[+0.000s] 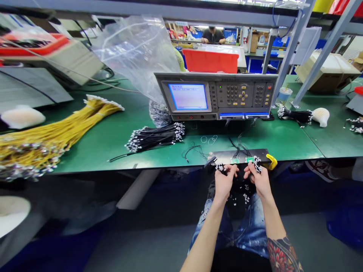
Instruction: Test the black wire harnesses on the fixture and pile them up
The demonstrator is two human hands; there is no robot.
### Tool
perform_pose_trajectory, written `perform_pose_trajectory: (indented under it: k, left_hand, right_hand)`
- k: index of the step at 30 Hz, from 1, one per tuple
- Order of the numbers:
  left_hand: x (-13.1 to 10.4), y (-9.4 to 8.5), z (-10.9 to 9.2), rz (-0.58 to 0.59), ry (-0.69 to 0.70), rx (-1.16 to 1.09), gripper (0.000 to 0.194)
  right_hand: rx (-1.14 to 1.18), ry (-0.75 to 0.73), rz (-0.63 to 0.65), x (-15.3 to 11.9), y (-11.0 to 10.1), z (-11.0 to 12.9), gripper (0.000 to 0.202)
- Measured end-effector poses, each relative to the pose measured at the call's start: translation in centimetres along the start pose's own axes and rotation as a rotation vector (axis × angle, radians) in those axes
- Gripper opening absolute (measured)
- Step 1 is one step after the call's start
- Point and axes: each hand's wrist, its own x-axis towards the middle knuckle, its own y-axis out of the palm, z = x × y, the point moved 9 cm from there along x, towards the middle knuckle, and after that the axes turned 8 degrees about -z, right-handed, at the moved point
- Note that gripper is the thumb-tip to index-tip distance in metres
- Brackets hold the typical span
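At the front edge of the green bench, my left hand is closed around the end of a bunch of black cables with white connectors. My right hand grips a similar clump of white-tipped cables, held close by the small green circuit board. A second green board sits on the black fixture, with dark wires running up from it. More white connectors hang below my hands, over my lap. The exact cable between my fingertips is too small to tell.
A tester with a lit screen stands behind the fixture. Left of it lie a bundle of black cables and a large bundle of yellow cables. A yellow handle juts out at the fixture's right. Another black bundle lies farther right.
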Motion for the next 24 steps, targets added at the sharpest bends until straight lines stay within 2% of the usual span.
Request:
perform_pose_trajectory:
  k: [2, 5, 8, 11, 16, 20, 22, 24]
  left_hand:
    - [-0.4, 0.1, -0.1, 0.091, -0.031, 0.004, 0.035]
    - [-1.5, -0.1, -0.3, 0.190, -0.094, 0.004, 0.031]
    - [-2.7, 0.1, -0.8, 0.295, -0.136, -0.002, 0.051]
    - [-3.9, 0.9, -1.3, 0.407, -0.159, -0.019, 0.069]
    - [-4.6, 1.4, -1.7, 0.432, -0.171, -0.029, 0.079]
    - [-4.9, 1.6, -1.2, 0.492, -0.180, -0.046, 0.078]
    - [-5.1, 1.8, -0.4, 0.552, -0.225, -0.048, 0.080]
    - [-5.2, 1.7, 0.3, 0.582, -0.258, -0.019, 0.080]
  right_hand:
    - [-0.010, 0.015, 0.098, -0.4, 0.3, 0.3, 0.053]
    - [0.025, -0.020, 0.163, -1.0, 0.0, 1.5, 0.052]
    - [0.092, -0.009, 0.186, -1.6, 0.0, 2.2, 0.048]
    - [0.016, -0.041, 0.228, -2.6, 1.0, 2.7, 0.039]
    - [-0.086, -0.013, 0.342, -4.5, 3.3, 2.4, 0.025]
    - [-0.084, -0.066, 0.314, -4.5, 3.2, 2.4, 0.024]
    - [-0.051, -0.143, 0.217, -3.9, 2.3, 2.9, 0.026]
    - [0.012, -0.213, 0.065, -3.2, 0.7, 3.4, 0.029]
